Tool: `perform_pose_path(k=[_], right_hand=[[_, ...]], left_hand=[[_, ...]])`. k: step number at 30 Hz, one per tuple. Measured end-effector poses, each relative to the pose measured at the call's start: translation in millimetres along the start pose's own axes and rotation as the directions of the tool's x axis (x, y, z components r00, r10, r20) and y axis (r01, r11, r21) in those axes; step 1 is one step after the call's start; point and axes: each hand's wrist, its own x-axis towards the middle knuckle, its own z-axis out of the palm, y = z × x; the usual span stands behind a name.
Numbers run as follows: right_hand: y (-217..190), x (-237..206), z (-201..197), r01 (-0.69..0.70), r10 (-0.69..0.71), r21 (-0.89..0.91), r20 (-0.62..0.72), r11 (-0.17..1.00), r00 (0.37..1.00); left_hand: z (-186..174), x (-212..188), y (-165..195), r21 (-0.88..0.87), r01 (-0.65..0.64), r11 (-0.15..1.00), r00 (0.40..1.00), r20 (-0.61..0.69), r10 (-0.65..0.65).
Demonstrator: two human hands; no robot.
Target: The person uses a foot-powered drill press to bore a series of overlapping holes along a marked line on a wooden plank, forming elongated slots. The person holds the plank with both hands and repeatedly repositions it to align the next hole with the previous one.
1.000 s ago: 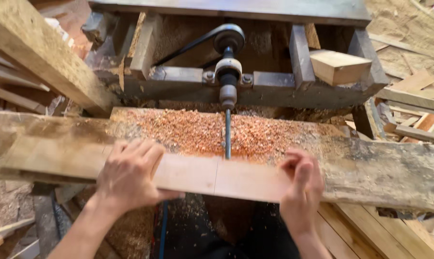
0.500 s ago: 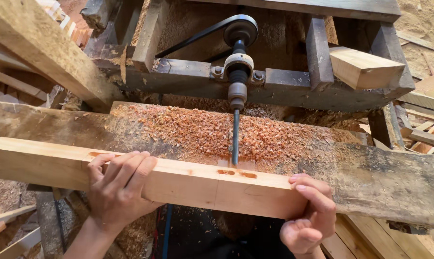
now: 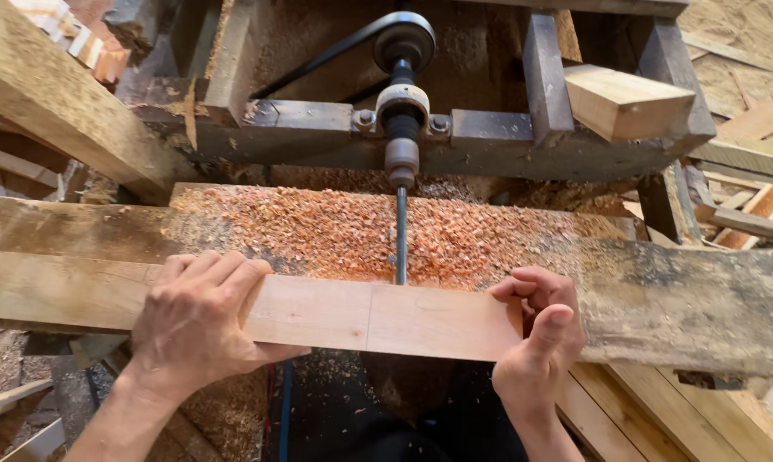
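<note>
Two bare hands and forearms enter the head view from the 6 o'clock edge. The left hand shows no glove, ring or wristband; its forearm carries no sleeve. The right hand is likewise ungloved and unadorned, with a bare wrist. Fingernails are short.

We lose the drill bit's tip behind the plank. The plank's left end runs off frame. Our left hand hides part of its face.
</note>
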Motion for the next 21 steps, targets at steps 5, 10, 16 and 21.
perform_pose_path(k=[5,10,16,21], right_hand=[[2.4,-1.2,0.6,0.025,-0.024,0.025,-0.022,0.999,0.999],[5.0,-1.1,1.7,0.019,-0.02,-0.017,-0.043,1.0,0.999],[6.3,-0.5,3.7,0.036,-0.036,-0.004,-0.05,0.999,0.998],[6.8,0.0,3.5,0.04,-0.041,-0.024,-0.046,0.999,0.998]], left_hand=[[0.0,-0.2,0.7,0.004,-0.008,1.0,1.0,-0.013,0.008],[-0.4,-0.7,1.6,0.0,-0.01,1.0,1.0,-0.003,0.01],[-1.9,0.0,1.1,-0.001,-0.03,1.0,0.999,-0.029,0.03],[-0.6,0.6,0.1,0.007,-0.02,1.0,1.0,0.016,0.019]])
